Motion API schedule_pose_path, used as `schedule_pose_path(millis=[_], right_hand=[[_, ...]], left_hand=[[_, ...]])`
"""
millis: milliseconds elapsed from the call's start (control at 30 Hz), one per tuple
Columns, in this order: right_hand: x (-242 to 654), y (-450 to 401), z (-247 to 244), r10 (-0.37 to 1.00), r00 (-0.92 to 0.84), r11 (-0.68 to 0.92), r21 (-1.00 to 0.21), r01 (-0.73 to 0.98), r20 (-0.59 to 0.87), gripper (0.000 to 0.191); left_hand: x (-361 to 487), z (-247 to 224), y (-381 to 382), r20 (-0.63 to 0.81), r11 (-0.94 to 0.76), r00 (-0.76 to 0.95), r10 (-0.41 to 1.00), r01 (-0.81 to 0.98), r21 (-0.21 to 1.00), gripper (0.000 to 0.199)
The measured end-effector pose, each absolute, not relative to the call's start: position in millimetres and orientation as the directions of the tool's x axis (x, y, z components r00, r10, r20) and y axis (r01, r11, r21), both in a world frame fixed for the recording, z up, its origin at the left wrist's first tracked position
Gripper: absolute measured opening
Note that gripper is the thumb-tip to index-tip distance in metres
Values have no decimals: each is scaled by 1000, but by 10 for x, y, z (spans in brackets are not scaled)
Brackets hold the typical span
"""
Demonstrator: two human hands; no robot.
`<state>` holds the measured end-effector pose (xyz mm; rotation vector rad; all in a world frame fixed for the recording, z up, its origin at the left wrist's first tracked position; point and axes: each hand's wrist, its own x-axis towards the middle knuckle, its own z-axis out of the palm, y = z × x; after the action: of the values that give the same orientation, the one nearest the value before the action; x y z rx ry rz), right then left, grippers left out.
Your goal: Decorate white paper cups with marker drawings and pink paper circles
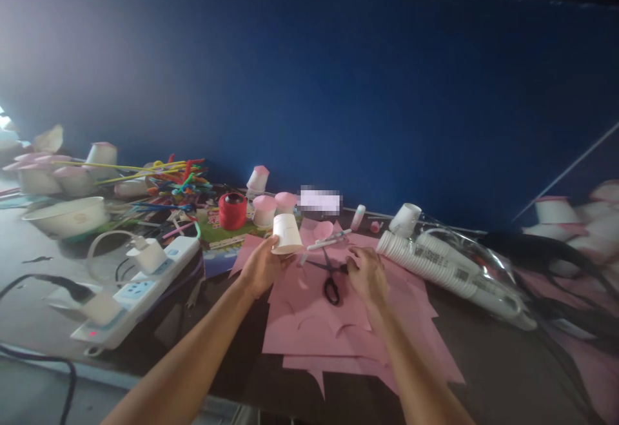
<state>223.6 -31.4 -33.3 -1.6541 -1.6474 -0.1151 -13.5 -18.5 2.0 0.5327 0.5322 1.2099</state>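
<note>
My left hand (pixel 264 267) is closed around a white paper cup (pixel 287 233), held upside down above the pink paper. Black-handled scissors (pixel 331 289) lie below and right of the cup, with their blades apart. My right hand (pixel 368 275) has bent fingers at one scissor handle, partly covering it; the exact grip is hard to see. Under both hands spread overlapping pink paper sheets (pixel 314 335) with curved cut edges. A cut pink paper piece (pixel 324 230) and a white pen-like stick (pixel 329 240) lie just beyond the scissors.
Right of the sheets lies a sleeve of stacked paper cups (pixel 430 267), with a loose cup (pixel 405 218) behind. Red twine (pixel 232 211), a glue stick (pixel 358 217) and pink-topped cups (pixel 264 211) stand at the back. A power strip (pixel 140 289), bowl (pixel 68 217) and pipe cleaners (pixel 186 177) occupy the left.
</note>
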Motion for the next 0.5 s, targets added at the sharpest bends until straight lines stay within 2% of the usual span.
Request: schedule_pose_path(millis=[300, 400, 500], right_hand=[[2401, -308, -133, 741, 481, 54, -756, 652, 468, 39], [2457, -321, -93, 734, 512, 43, -782, 621, 447, 40], [2461, -312, -108, 749, 458, 105, -768, 632, 479, 35]], left_hand=[[-166, 106, -223, -97, 267, 263, 960, -750, 606, 31], [-186, 95, -218, -98, 277, 273, 957, -759, 589, 31], [-201, 70, -213, -93, 274, 272, 958, -767, 581, 32]])
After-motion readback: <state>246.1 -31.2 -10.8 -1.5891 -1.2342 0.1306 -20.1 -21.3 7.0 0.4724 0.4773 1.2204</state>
